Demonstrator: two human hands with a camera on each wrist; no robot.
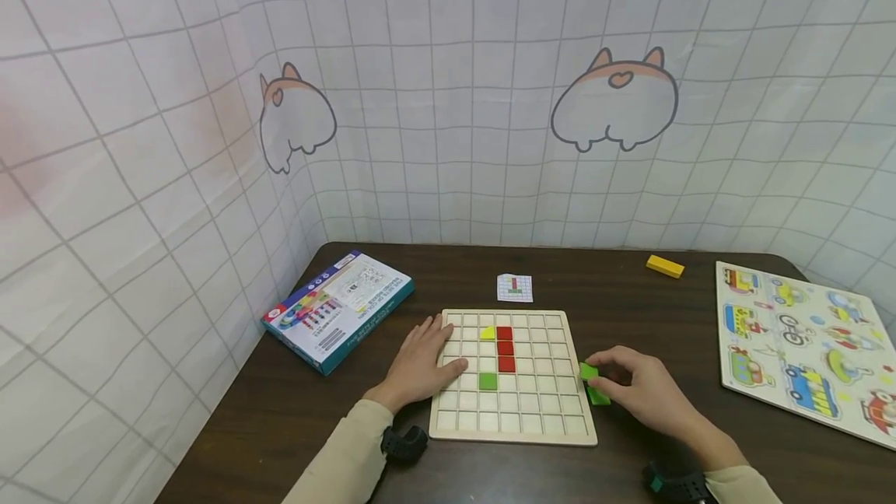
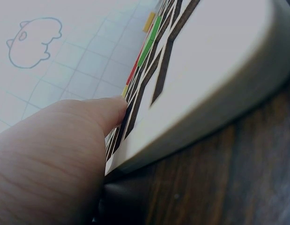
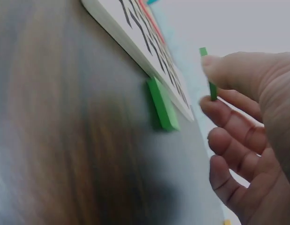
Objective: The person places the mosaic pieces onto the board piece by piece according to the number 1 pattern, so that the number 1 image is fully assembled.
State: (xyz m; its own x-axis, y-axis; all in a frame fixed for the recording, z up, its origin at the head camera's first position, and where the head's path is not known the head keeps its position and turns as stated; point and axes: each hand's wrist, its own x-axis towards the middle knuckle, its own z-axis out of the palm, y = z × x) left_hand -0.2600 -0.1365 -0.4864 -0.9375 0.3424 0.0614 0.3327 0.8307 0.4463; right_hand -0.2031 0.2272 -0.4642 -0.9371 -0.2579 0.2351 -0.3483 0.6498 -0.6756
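Note:
A wooden grid board lies flat on the table. Set in its cells are one yellow piece, a column of three red tiles and one green tile. My left hand rests on the board's left edge with fingers extended, its thumb over the rim. My right hand pinches a green square tile between thumb and finger, raised off the table beside the board's right edge. Below it a second green tile lies on the table against the board.
A small pattern card lies behind the board. To the left is a boxed toy set. A yellow block lies at the back right, and a picture puzzle board at the far right. A white grid-patterned curtain surrounds the table.

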